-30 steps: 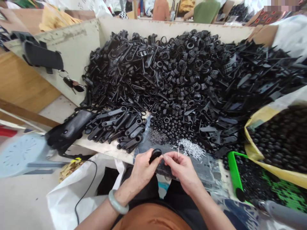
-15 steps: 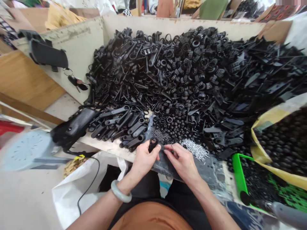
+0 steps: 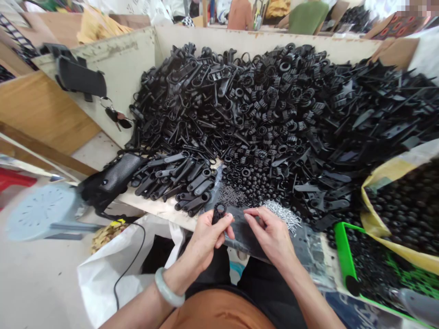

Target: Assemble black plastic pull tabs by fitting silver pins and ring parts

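Note:
My left hand (image 3: 209, 235) is closed around a black plastic part with a ring-shaped end (image 3: 220, 210), held over the front edge of the worktop. Most of that part is hidden by the fingers. To its right, my right hand (image 3: 270, 230) has thumb and index finger brought together in a pinch. Whatever is between those fingertips, if anything, is too small to make out. Just behind the right hand lies a heap of silver pins (image 3: 283, 214). Beyond the left hand are small dark grey pieces (image 3: 231, 195) and black round beads (image 3: 257, 183).
A large pile of black plastic parts (image 3: 247, 100) fills the walled table. Black handle-like pieces (image 3: 178, 176) lie in rows at left. At right stand a green tray (image 3: 345, 256), a grey power tool (image 3: 416, 301) and a yellow-edged sack (image 3: 368, 192). Keys (image 3: 118, 116) hang left.
My hands have moved apart, the right one drawing back to the right. In the left hand, the ring end of the black part now shows more clearly. The view has shifted slightly.

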Action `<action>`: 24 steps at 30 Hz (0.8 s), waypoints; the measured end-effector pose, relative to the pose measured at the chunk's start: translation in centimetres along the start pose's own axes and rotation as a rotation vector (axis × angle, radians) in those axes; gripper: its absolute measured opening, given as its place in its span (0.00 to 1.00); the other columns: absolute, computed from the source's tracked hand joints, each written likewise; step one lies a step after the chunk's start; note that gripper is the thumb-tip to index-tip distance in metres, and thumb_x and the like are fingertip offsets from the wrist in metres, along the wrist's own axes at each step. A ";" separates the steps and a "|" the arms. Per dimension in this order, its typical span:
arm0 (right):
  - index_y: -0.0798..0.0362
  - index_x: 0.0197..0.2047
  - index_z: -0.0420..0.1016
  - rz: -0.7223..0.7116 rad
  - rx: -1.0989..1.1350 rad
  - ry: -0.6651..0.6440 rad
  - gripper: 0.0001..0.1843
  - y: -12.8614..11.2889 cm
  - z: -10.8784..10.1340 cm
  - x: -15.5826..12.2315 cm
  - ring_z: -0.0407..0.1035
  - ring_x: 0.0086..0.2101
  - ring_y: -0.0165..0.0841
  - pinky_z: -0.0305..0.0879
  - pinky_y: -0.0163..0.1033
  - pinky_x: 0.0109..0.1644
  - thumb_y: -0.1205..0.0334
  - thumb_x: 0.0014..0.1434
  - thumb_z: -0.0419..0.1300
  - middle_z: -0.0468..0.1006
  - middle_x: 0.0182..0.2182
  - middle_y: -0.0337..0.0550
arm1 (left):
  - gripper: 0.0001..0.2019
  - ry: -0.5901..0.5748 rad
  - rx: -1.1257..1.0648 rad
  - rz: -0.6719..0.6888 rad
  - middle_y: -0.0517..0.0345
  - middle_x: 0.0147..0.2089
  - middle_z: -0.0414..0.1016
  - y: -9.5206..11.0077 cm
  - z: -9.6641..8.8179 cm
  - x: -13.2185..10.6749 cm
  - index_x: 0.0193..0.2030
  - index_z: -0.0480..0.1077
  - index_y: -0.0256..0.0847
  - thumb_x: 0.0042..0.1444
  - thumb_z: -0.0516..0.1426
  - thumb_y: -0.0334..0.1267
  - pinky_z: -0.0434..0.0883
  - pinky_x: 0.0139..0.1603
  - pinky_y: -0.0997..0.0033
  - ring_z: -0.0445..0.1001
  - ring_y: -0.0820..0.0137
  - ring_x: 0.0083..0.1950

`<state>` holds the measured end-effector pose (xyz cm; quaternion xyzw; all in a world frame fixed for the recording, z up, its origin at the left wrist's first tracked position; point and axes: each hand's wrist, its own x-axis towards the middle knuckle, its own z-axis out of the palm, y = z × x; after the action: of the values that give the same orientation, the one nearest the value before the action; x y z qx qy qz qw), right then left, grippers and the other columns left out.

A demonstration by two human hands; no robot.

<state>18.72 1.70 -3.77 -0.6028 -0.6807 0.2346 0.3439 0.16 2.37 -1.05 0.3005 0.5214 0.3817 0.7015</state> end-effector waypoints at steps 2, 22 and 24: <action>0.50 0.41 0.80 -0.032 -0.095 -0.010 0.14 -0.1 0.4 0.3 0.74 0.33 0.36 0.69 0.39 0.40 0.57 0.72 0.53 0.79 0.33 0.43 | 0.21 0.005 -0.012 -0.002 0.62 0.21 0.72 -0.3 0.0 -0.1 0.32 0.66 0.38 0.50 0.68 0.53 0.44 0.18 0.79 0.52 0.85 0.15; 0.48 0.35 0.76 -0.025 -0.189 -0.186 0.12 0.8 -1.1 -1.4 0.74 0.30 0.35 0.65 0.39 0.35 0.60 0.69 0.55 0.78 0.31 0.40 | 0.18 0.021 0.011 -0.006 0.64 0.20 0.71 -1.2 0.0 -0.2 0.33 0.69 0.37 0.52 0.67 0.50 0.45 0.18 0.80 0.53 0.84 0.16; 0.48 0.39 0.79 -0.021 -0.100 -0.160 0.12 0.8 -1.1 -1.4 0.75 0.32 0.35 0.68 0.39 0.37 0.58 0.70 0.54 0.79 0.34 0.42 | 0.18 0.023 0.022 -0.008 0.64 0.20 0.71 -1.3 0.2 -0.2 0.33 0.69 0.37 0.52 0.67 0.50 0.46 0.17 0.80 0.53 0.83 0.16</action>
<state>20.12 0.36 -3.89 -0.5915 -0.7229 0.2442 0.2605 0.64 1.49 -1.98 0.3018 0.5349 0.3767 0.6934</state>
